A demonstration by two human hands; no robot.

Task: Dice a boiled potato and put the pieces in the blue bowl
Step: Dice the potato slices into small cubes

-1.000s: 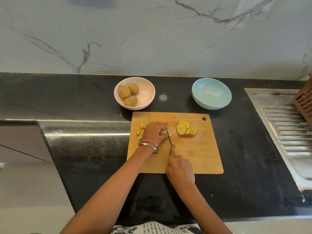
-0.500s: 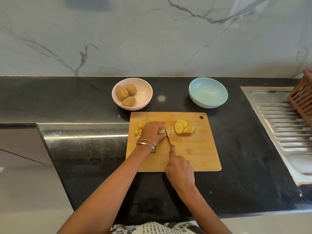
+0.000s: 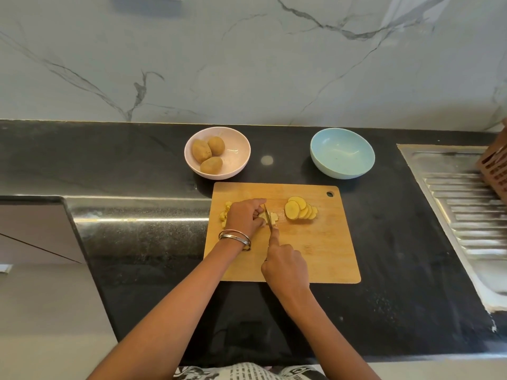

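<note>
A wooden cutting board (image 3: 315, 256) lies in the middle of the frame on a black counter (image 3: 397, 270). The left hand (image 3: 245, 216) rests on the board at its upper left part, and its curled fingers hold down a small stack of potato slices (image 3: 270, 216). Two metal bangles (image 3: 234, 238) sit on the left wrist. The right hand (image 3: 285, 266), lower and a little to the right, grasps a knife (image 3: 269, 218); the index finger lies stretched along the back of the blade, and the handle is hidden inside the fist. The blade stands on the held slices, just beside the left fingertips. To the left of the left hand, a few diced pieces (image 3: 224, 213) lie on the board. To the right, a row of round slices (image 3: 300, 209) leans overlapped. Above the board, at the right, stands the blue bowl (image 3: 342, 153), with no pieces inside. At the upper left stands a pink bowl (image 3: 236, 160) with three whole potatoes (image 3: 208, 153).
</note>
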